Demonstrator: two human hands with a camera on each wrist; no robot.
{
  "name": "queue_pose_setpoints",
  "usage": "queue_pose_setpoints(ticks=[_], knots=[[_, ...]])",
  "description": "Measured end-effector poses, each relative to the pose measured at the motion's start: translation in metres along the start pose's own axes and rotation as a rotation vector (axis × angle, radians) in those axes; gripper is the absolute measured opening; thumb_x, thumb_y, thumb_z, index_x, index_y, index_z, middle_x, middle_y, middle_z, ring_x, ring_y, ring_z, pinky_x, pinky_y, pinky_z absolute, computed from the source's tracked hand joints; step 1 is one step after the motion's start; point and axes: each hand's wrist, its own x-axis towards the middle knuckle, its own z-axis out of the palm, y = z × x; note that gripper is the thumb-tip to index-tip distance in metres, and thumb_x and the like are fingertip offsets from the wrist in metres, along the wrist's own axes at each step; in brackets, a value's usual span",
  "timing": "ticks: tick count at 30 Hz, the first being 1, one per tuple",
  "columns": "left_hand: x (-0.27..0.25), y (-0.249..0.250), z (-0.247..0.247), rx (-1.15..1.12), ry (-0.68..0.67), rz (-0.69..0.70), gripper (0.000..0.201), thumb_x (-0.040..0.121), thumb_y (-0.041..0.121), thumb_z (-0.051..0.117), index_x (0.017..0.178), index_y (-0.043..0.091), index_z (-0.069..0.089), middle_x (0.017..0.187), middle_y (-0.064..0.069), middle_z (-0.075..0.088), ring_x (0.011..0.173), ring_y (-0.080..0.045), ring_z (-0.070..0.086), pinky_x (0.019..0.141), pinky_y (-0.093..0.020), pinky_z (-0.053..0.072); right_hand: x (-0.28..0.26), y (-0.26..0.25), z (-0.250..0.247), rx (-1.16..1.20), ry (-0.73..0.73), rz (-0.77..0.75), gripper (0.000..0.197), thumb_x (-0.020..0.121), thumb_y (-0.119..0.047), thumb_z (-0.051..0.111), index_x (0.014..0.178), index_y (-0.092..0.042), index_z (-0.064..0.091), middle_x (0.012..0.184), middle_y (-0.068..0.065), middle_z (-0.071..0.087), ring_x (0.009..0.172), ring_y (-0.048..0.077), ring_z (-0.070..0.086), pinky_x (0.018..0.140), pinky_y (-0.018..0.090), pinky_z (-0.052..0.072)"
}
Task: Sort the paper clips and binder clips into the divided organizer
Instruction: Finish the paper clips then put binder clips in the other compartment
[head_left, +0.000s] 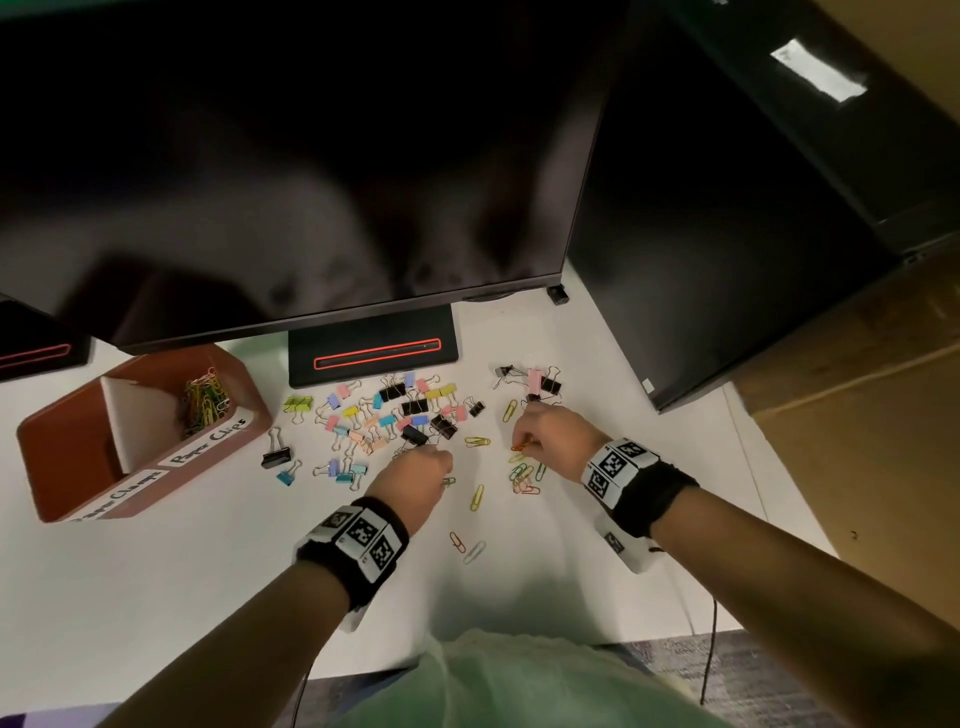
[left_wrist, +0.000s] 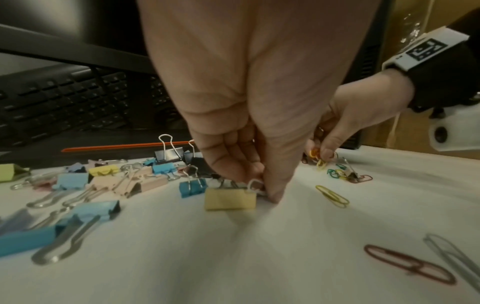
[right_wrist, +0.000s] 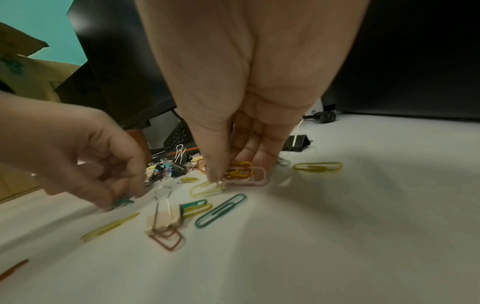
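My left hand (head_left: 423, 470) is down on the white desk beside a yellow binder clip (left_wrist: 230, 198). Its thumb and fingers (left_wrist: 270, 185) are pinched together, and a small green paper clip (right_wrist: 122, 202) shows at their tips. My right hand (head_left: 543, 434) grips a bunch of orange, yellow and pink paper clips (right_wrist: 242, 171), and its thumb tip touches a yellow paper clip (right_wrist: 205, 188) lying on the desk. More paper clips (head_left: 524, 475) lie loose under and between my hands. A pile of coloured binder clips (head_left: 395, 415) lies just beyond my left hand.
The brown divided organizer (head_left: 67, 462) stands at the left, with paper clips (head_left: 205, 402) in its far compartment and the near one bare. A monitor (head_left: 311, 156) and its stand (head_left: 374, 348) overhang the back of the desk. A dark cabinet (head_left: 727, 234) closes the right side.
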Motion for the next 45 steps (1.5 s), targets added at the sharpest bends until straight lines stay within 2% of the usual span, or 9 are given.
queue_pose_setpoints(ticks=[4,7,19,26,29,35,39,43,45], knots=[[0.003,-0.006,0.002,0.040,0.025,-0.020,0.016,0.090,0.009,0.050,0.104,0.009,0.058,0.111,-0.008,0.053,0.091,-0.023,0.059,0.082,-0.031,0.050,-0.007,0.008,-0.003,0.042,-0.024,-0.053,0.015,0.086,-0.007,0.062,0.100,-0.005,0.068,0.111,0.009,0.056,0.094,0.023,0.062,0.090,0.033,0.050],[0.004,-0.011,0.005,0.006,0.063,-0.003,0.012,0.089,0.008,0.053,0.099,0.010,0.061,0.111,-0.005,0.048,0.085,-0.021,0.060,0.079,-0.025,0.049,-0.011,0.006,0.000,-0.011,-0.083,-0.101,0.013,0.086,-0.006,0.062,0.098,-0.006,0.067,0.114,0.006,0.055,0.094,0.023,0.062,0.088,0.031,0.050],[0.002,-0.015,0.009,-0.054,0.046,-0.006,0.019,0.093,0.011,0.047,0.111,0.008,0.053,0.112,-0.010,0.056,0.102,-0.024,0.053,0.087,-0.032,0.046,0.001,-0.006,0.007,-0.116,-0.166,-0.031,0.025,0.089,-0.013,0.055,0.114,-0.013,0.061,0.113,0.006,0.064,0.107,0.022,0.055,0.091,0.034,0.048],[0.004,-0.014,0.008,0.054,0.024,0.034,0.028,0.083,-0.007,0.045,0.105,0.008,0.056,0.110,-0.009,0.049,0.092,-0.022,0.055,0.082,-0.030,0.049,0.002,-0.009,0.007,-0.176,-0.197,-0.035,0.025,0.093,-0.016,0.052,0.113,-0.009,0.064,0.119,0.010,0.054,0.106,0.026,0.056,0.084,0.029,0.043],[0.003,-0.015,0.003,-0.015,0.037,0.041,0.019,0.089,0.002,0.046,0.104,0.008,0.057,0.108,-0.010,0.053,0.093,-0.024,0.055,0.081,-0.030,0.047,0.001,-0.012,0.006,-0.195,-0.199,-0.054,0.024,0.092,-0.014,0.050,0.111,-0.009,0.064,0.117,0.009,0.057,0.105,0.026,0.057,0.082,0.029,0.044],[-0.018,-0.019,-0.029,-0.357,0.336,0.046,0.006,0.087,0.012,0.059,0.090,0.010,0.063,0.088,-0.003,0.063,0.079,-0.013,0.055,0.072,-0.021,0.043,0.004,-0.018,0.004,-0.177,-0.202,-0.054,0.021,0.089,-0.013,0.052,0.106,-0.011,0.063,0.108,0.006,0.066,0.099,0.024,0.060,0.083,0.032,0.049],[-0.043,-0.040,-0.049,-0.531,0.452,-0.031,0.003,0.086,0.014,0.062,0.086,0.017,0.061,0.084,0.009,0.062,0.077,0.001,0.058,0.067,-0.005,0.039,0.012,-0.029,-0.007,-0.168,-0.151,-0.058,0.020,0.087,-0.014,0.055,0.103,-0.012,0.065,0.104,0.005,0.067,0.097,0.023,0.061,0.082,0.031,0.050],[-0.070,-0.088,-0.067,-0.558,0.594,-0.169,0.006,0.084,0.016,0.065,0.084,0.019,0.060,0.084,0.003,0.066,0.078,-0.011,0.062,0.068,-0.020,0.047,0.025,-0.075,-0.025,-0.160,-0.051,-0.150,0.017,0.086,-0.015,0.056,0.100,-0.014,0.065,0.100,0.006,0.067,0.092,0.024,0.061,0.078,0.030,0.049],[-0.083,-0.115,-0.078,-0.587,0.681,-0.250,0.008,0.083,0.016,0.066,0.083,0.018,0.059,0.079,0.003,0.065,0.073,-0.012,0.061,0.065,-0.016,0.045,0.039,-0.113,-0.031,-0.146,-0.006,-0.217,0.016,0.088,-0.018,0.056,0.102,-0.016,0.065,0.100,0.005,0.066,0.091,0.022,0.061,0.075,0.027,0.046]])
